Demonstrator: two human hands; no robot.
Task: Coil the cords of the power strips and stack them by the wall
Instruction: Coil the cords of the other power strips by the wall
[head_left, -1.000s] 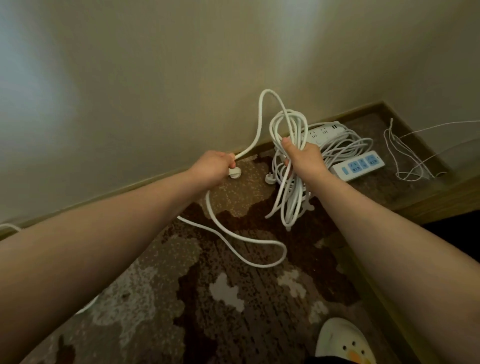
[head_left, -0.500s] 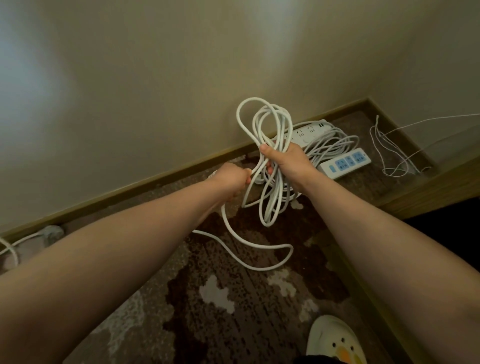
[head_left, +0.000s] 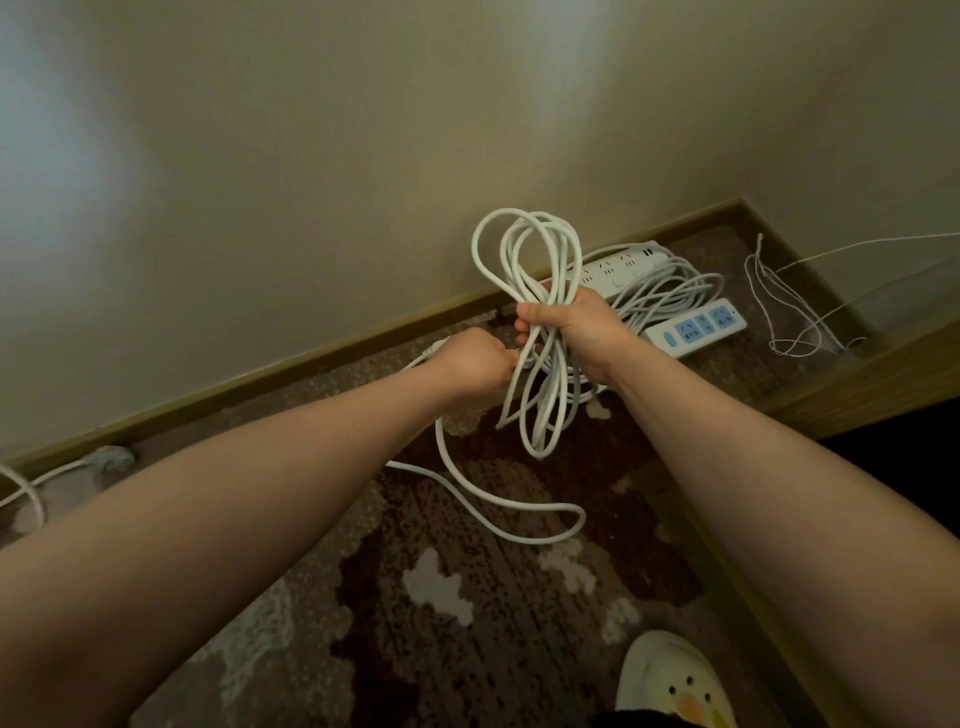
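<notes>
The right hand (head_left: 576, 325) is gripping a bundle of white cord loops (head_left: 530, 260) at its middle, loops standing above the fist and hanging below it. The left hand (head_left: 470, 364), just beside it, is clenching the loose cord (head_left: 498, 499), which is trailing down onto the carpet (head_left: 467, 649). Beyond the right hand, two power strips (head_left: 696, 327) are lying with coiled cords by the wall (head_left: 311, 182).

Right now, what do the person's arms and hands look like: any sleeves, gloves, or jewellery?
Both forearms are bare as far up as the head view shows, with no sleeves in sight. The left hand and right hand wear no gloves, and no watch, bracelet or ring shows on the wrists or fingers that are visible. No markings can be seen on them.
</notes>
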